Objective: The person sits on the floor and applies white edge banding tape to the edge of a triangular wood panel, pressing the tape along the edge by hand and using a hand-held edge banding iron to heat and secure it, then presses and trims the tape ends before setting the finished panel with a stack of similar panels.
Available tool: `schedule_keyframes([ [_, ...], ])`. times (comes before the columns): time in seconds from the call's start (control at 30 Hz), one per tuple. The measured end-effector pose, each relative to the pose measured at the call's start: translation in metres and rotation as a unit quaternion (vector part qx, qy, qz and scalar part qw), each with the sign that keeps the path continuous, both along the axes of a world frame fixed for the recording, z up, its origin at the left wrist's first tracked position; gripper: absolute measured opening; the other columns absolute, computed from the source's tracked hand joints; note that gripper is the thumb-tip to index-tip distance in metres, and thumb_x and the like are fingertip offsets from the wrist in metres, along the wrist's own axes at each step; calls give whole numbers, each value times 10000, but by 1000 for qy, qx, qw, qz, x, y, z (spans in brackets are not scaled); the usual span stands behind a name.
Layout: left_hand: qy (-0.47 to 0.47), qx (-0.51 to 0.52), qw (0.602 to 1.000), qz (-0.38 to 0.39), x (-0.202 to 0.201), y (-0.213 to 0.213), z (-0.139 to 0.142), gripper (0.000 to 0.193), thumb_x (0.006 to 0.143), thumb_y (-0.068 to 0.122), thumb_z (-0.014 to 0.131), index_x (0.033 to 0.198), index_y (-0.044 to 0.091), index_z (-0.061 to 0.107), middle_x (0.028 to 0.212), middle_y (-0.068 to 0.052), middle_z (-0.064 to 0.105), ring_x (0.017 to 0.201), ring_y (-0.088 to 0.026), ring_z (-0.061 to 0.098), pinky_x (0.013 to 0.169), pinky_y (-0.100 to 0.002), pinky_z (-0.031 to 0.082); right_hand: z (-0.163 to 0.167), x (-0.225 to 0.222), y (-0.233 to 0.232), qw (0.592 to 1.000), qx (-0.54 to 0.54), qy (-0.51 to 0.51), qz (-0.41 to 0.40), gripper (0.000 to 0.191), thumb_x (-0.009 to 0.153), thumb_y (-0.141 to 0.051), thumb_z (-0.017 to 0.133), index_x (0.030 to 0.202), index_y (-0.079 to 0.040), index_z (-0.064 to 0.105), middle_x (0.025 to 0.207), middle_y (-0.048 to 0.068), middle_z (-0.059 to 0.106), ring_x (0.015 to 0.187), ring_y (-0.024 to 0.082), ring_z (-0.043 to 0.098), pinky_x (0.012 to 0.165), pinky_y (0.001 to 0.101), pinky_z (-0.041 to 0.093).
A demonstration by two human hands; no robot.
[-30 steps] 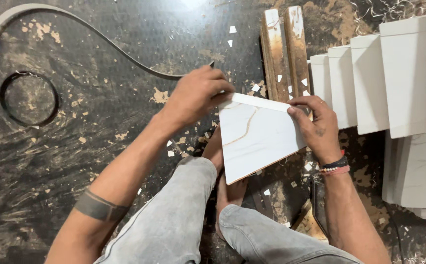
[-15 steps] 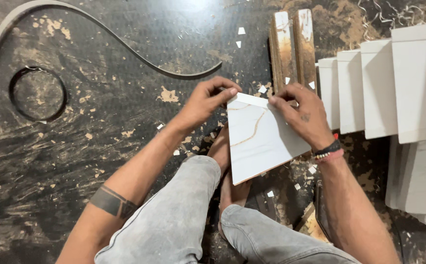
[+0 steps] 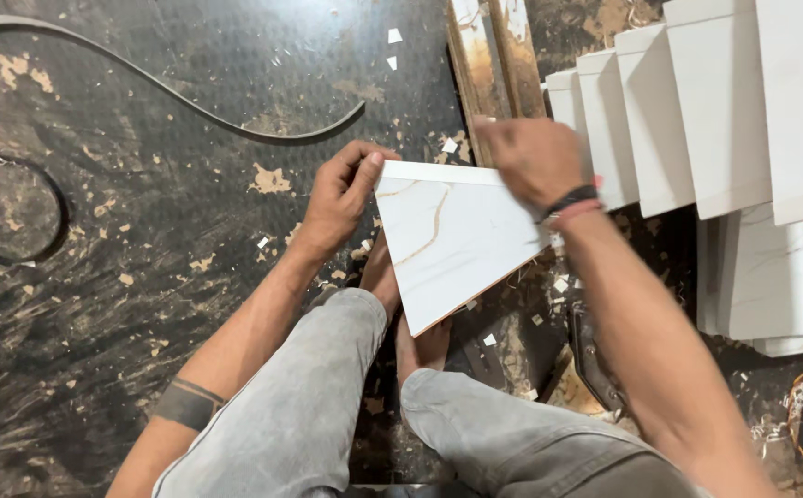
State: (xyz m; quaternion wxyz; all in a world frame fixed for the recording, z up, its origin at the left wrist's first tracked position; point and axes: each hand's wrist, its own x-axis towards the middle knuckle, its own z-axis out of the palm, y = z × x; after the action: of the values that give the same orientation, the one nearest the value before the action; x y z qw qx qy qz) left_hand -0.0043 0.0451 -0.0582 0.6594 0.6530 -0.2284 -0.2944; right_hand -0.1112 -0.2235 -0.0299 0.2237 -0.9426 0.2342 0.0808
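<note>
Head view: person seated on a dark, scuffed floor (image 3: 143, 304), knees in grey trousers (image 3: 327, 397) at the bottom of frame, bare feet (image 3: 401, 314) below the workpiece.

Workpiece: white marble-look tile offcut (image 3: 447, 244), roughly triangular, thin tan vein across its face. It is held over the feet and just above the knees, tilted, point facing down toward the person.

Left hand (image 3: 341, 198): at the tile's upper left corner, fingers curled together and pinched on that corner, thumb on the top edge. Dark band marking on the left forearm (image 3: 187, 406).

Right hand (image 3: 535, 157): on the tile's upper right part, back of hand toward the camera. Fingers closed over the top edge; exact fingertip contact hidden behind the hand. Black and red wristbands (image 3: 569, 203) on the wrist.

Surroundings:
- Row of white tile pieces (image 3: 696, 120) stepped along the right side, standing just beyond the right hand, more stacked flat lower right.
- Two wooden battens (image 3: 493, 65) lying side by side at top centre, touching the tile row's left end.
- Curved grey strip (image 3: 189, 101) on the floor upper left; dark ring (image 3: 9, 212) at far left, well apart from the hands.
- Small white chips (image 3: 392, 46) scattered on the floor around the work.
</note>
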Motion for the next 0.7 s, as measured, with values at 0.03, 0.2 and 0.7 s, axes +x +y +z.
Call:
schedule_keyframes([
  [0.03, -2, -8, 1000, -1, 0, 1, 1, 258, 1111, 238, 527, 1112, 35, 686, 937, 5, 681, 869, -63, 582, 763, -238, 484, -1, -8, -14, 999, -11, 35, -7, 729, 1104, -643, 309, 825, -132, 748, 581, 111, 572, 530, 272, 484, 514, 436, 374],
  [0.2, 20, -39, 999, -6, -1, -4, 2, 272, 1110, 248, 518, 1109, 28, 678, 969, -4, 693, 913, -74, 611, 815, -249, 519, 1, -14, -25, 999, 5, -47, -5, 753, 1093, -610, 308, 768, -93, 747, 611, 106, 633, 615, 299, 607, 595, 464, 450],
  [0.7, 76, -33, 997, 5, -7, 0, -10, 335, 1115, 292, 466, 1133, 36, 682, 965, -3, 710, 893, -70, 627, 803, -231, 519, 20, 57, 72, 996, 27, -54, 68, 647, 1067, -620, 351, 956, -161, 794, 667, 78, 719, 553, 209, 604, 569, 371, 438],
])
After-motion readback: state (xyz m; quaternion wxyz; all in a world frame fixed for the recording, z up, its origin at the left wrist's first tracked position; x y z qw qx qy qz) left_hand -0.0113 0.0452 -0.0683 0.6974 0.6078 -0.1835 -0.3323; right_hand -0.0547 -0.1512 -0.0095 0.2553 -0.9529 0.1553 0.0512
